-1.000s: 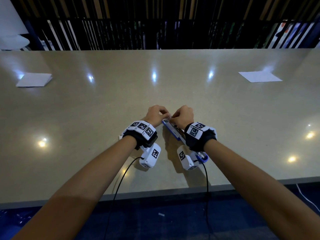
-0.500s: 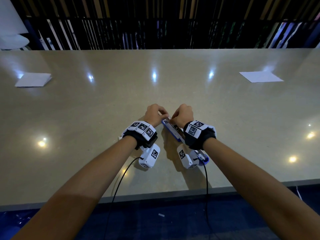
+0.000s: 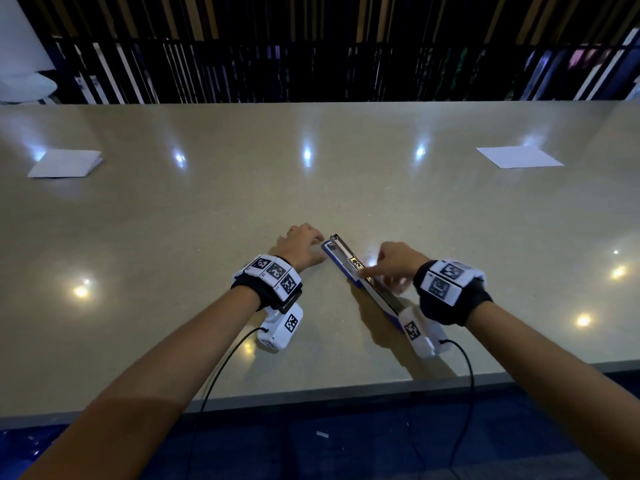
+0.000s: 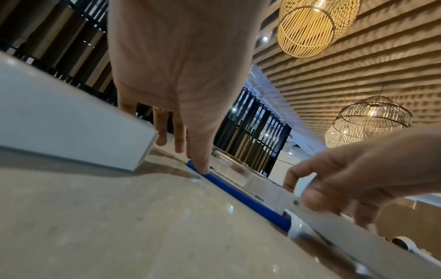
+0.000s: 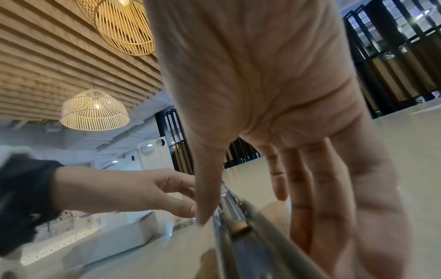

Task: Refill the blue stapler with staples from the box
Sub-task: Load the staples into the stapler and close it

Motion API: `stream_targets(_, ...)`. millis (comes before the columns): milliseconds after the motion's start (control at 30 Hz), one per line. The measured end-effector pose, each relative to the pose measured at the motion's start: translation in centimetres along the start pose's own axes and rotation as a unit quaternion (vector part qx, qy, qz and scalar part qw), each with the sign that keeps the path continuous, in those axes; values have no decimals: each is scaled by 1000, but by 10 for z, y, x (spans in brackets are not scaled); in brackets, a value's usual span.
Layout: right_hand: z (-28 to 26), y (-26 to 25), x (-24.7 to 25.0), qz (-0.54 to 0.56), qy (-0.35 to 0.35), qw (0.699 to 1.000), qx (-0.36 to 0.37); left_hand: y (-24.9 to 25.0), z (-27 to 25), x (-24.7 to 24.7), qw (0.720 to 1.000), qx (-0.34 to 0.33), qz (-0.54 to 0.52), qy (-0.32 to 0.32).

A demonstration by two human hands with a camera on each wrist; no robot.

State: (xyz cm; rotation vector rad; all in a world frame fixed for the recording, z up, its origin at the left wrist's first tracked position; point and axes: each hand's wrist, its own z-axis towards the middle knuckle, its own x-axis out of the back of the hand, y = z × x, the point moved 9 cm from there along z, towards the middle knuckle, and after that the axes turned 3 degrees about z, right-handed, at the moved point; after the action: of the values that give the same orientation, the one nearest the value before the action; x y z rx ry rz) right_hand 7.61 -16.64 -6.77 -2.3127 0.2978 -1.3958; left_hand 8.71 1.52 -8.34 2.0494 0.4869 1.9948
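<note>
we see the blue stapler [image 3: 341,268] lying opened flat on the bench [image 3: 207,220], its length running diagonally from the middle of the surface back toward the near edge, the metal staple channel [image 3: 349,259] facing up. its near end passes under our right wrist camera [image 3: 417,332], so we cannot see how it ends there.

our left hand [image 3: 301,245] sits just beside the far end of the stapler, fingers straight and spread downward; from the left wrist view the thumb tip [image 4: 203,166] presses on the blue base while the other fingers touch the bench. our right hand [image 3: 394,263] hovers over the middle of the channel, the thumb reaching onto the metal rail and the other fingers extended down on the far side; whether they pinch the rail we cannot tell, as the frame is blurred.

a white box [image 4: 71,130] lies on the bench close to the left hand, on the side away from the stapler. farther out, a folded white paper [image 3: 65,163] lies toward the far left corner and a flat white sheet [image 3: 517,156] toward the far right. woven pendant lamps [image 4: 312,28] hang overhead.
</note>
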Motion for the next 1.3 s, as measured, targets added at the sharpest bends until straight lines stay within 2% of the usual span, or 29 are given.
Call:
stream_targets(100, -22, 18, -14, -34, -60, 997, -30, 4, -3, -9, 999, -32, 25, -34)
stream_targets(233, -37, 17, -16, -98, -63, 993, -11, 3, -2, -9, 999, -28, 25, -21)
stream_targets(300, -40, 7, -9, -154, -33, 987, 15, 3, -1, -8, 1000, -22, 15, -9)
stream_targets(400, -47, -9, 11, -162, 14, 986, 39, 5, 0, -9, 1000, -21, 2, -1)
stream_targets(567, -45, -47, 53, -48, 137, 983, 109, 2, 4, -10, 999, -30, -11, -10)
stream_targets(700, -24, -63, 54, 16, 220, 964, 146, -1, 6, -14, 999, -34, 25, -24)
stream_targets(767, -12, -61, 44, 50, 225, 964, 136, -2, 6, -16, 998, -36, 39, -31)
stream_targets(933, 6, -62, 24, -27, 201, 975, 94, -6, 9, -17, 997, -37, 54, -45)
stream_targets(1300, 10, -76, 5, -132, 213, 963, 100, -4, 10, -15, 997, -46, 44, -47)
